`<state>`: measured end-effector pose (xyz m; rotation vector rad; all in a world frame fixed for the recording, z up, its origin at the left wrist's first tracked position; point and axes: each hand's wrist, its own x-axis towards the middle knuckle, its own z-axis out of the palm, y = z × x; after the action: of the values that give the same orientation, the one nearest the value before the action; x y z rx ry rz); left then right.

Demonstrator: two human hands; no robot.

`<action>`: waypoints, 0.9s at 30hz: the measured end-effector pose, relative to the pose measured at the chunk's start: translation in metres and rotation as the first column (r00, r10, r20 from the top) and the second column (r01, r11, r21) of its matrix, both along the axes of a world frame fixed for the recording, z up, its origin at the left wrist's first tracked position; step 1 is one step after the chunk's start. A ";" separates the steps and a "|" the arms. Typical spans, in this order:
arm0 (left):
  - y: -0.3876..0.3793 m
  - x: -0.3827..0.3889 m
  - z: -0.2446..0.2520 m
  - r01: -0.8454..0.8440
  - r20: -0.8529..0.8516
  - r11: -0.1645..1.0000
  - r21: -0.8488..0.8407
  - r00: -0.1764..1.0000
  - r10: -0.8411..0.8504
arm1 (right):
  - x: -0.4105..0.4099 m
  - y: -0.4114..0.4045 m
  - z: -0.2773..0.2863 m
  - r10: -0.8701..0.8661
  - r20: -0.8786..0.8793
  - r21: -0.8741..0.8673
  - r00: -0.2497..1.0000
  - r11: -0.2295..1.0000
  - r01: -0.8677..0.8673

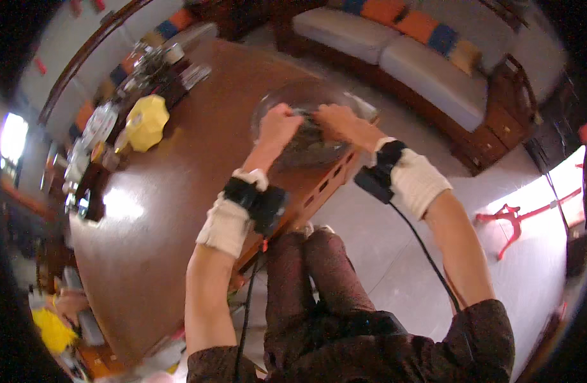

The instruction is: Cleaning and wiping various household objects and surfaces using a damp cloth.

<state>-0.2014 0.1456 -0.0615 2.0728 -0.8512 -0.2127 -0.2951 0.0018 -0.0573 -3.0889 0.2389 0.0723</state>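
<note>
A round, see-through bowl or basin [293, 155] rests near the corner of a brown wooden table [193, 158], blurred by motion. Over its left part is my left hand [280, 125], fingers curled around something small and greyish at the fingertips. My right hand [337, 122] is over the bowl's right part, its fingers bent towards the left hand. A dark, unclear item [310, 117] lies between the two hands; whether the right hand grips it is too blurred to tell. Both wrists wear white bands with black strapped devices and cables.
A yellow scalloped item [147, 123] stands on the table at the left, beside a dark tray with glassware and other clutter [90, 191]. A cushioned wooden sofa [432, 72] is beyond the table. A red stand [511, 222] stands on the floor at the right.
</note>
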 end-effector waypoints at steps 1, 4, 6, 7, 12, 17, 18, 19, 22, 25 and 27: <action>0.000 0.001 -0.005 0.032 0.199 0.999 0.019 0.979 -0.035 | 0.004 -0.003 -0.012 -0.009 -0.020 0.001 1.000 1.000 0.009; -0.028 -0.042 0.011 -0.031 0.325 0.972 0.231 0.945 -0.048 | -0.011 -0.058 -0.057 0.147 -0.179 -0.147 0.973 0.974 -0.174; -0.022 -0.038 0.007 -0.029 0.388 0.984 0.174 0.921 -0.041 | -0.010 -0.049 -0.054 0.141 -0.060 0.052 0.988 0.989 -0.138; -0.019 -0.034 0.004 -0.048 0.391 0.984 0.174 0.920 -0.024 | -0.001 -0.036 -0.046 0.159 -0.056 0.052 0.986 0.986 -0.156; -0.012 -0.005 -0.001 0.077 -0.179 0.997 -0.005 0.981 -0.077 | -0.002 0.004 0.041 -0.069 -0.090 0.596 0.994 0.795 0.110; -0.019 -0.009 -0.003 0.035 -0.608 0.911 -0.411 0.734 -0.303 | -0.018 -0.016 0.073 -0.292 0.132 0.987 0.947 0.123 -0.099; -0.024 -0.012 0.000 0.051 -0.604 0.907 -0.419 0.731 -0.319 | -0.018 -0.021 0.076 -0.305 0.137 0.986 0.942 0.133 -0.100; -0.030 -0.016 0.003 -0.011 -0.667 0.859 -0.512 0.636 -0.389 | -0.017 -0.027 0.081 -0.331 0.190 0.981 0.924 0.031 -0.191; -0.033 -0.016 0.010 -0.163 -0.747 0.777 -0.609 0.448 -0.491 | -0.016 -0.018 0.086 -0.395 0.271 0.944 0.878 -0.070 -0.323; -0.041 -0.028 0.021 -0.228 -0.760 0.733 -0.641 0.327 -0.562 | -0.015 -0.021 0.075 -0.472 0.320 0.936 0.821 0.022 -0.352; -0.051 -0.034 0.025 -0.295 -0.721 0.662 -0.689 0.190 -0.666 | -0.020 -0.028 0.063 -0.317 0.511 0.736 0.799 0.641 -0.216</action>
<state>-0.2353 0.0949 -0.0365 0.6144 -0.2325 -1.0704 -0.3147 -0.0257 0.0062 -2.0692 0.1926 -0.6460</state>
